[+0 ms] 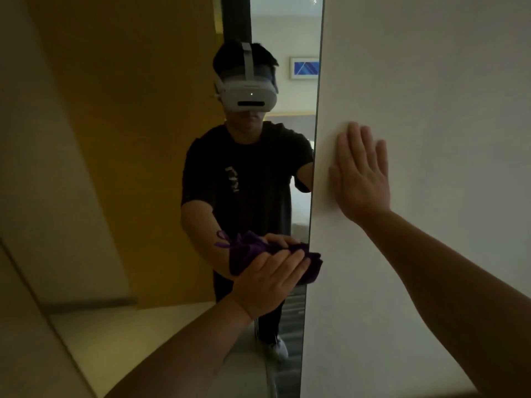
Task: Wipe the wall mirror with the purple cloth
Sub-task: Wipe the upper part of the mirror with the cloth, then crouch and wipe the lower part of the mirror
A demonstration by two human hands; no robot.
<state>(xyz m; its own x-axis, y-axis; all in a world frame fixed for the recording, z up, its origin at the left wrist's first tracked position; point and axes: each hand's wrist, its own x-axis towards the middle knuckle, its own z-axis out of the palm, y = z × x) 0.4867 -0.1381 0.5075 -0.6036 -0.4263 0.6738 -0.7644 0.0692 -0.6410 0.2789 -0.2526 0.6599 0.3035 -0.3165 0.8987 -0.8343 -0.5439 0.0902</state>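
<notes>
A tall wall mirror (161,139) fills the left and middle of the view, its right edge running down beside a white wall. My left hand (270,280) presses a bunched purple cloth (311,268) flat against the glass close to that right edge, at about waist height. The cloth's reflection shows just above my fingers. My right hand (360,175) lies flat on the white wall to the right of the mirror, fingers spread and pointing up, holding nothing. The mirror reflects a person in a dark T-shirt wearing a white headset.
The white wall (431,81) takes up the whole right side. The mirror reflects yellowish walls, a pale floor, a framed blue picture and part of a bed behind me.
</notes>
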